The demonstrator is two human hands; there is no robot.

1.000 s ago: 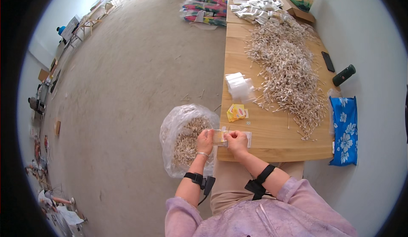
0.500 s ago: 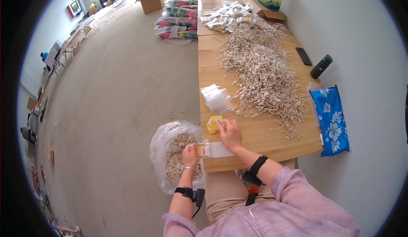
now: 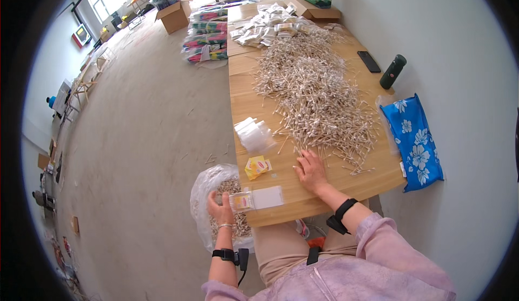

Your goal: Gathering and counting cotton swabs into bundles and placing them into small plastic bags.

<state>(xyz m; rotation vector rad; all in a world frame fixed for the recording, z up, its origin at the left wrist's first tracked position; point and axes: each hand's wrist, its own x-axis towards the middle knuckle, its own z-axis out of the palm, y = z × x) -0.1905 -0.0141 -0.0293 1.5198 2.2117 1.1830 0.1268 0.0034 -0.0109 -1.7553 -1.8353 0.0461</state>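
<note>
Left hand point(image 3: 220, 211) clamped on cotton-swab packet point(image 3: 241, 201), lower centre of frame; right hand point(image 3: 312, 173) apart, spread at lower edge of cotton-swab pile point(image 3: 319, 95).

The left hand point(image 3: 220, 210) grips the left end of a small clear plastic packet of white-tipped cotton swabs with a yellow label point(image 3: 243, 201), just beside a flat white rectangular sheet point(image 3: 269, 197) on the light-brown wooden table point(image 3: 351, 188). The right hand point(image 3: 312, 172), fingers spread, reaches the near edge of a large loose heap of pale cotton swabs point(image 3: 316, 93). Small yellow-and-white paper cards point(image 3: 256, 167) lie between a stack of clear plastic bags point(image 3: 253, 134) and the sheet.
</note>
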